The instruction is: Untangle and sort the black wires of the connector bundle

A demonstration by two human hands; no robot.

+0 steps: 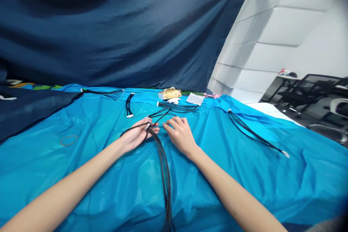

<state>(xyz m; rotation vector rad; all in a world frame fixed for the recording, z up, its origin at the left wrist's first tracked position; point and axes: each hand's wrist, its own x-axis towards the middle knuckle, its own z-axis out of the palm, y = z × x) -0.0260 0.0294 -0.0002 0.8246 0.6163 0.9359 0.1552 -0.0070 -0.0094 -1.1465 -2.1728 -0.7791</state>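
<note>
Near the middle of the blue sheet, my left hand (137, 135) is closed on a wire harness (164, 166), close to its white connector (147, 126). Its black wires hang down toward me over the sheet, and one loops out left past the wrist. Just to the right, my right hand (179, 134) has its thumb and fingertips pinched together at a thin black wire that runs from the connector. What exactly sits between those fingertips is too small to make out. Beyond both hands lies another bundle of black wires (179, 108) with a white connector at its left end.
A short black cable (128, 106) and a longer wire bundle (103, 93) lie at the back left. Another harness (252, 132) stretches across the right side. A rubber band (69, 140) rests at left. A gold packet (170, 94) and a white packet (195, 98) lie at the back.
</note>
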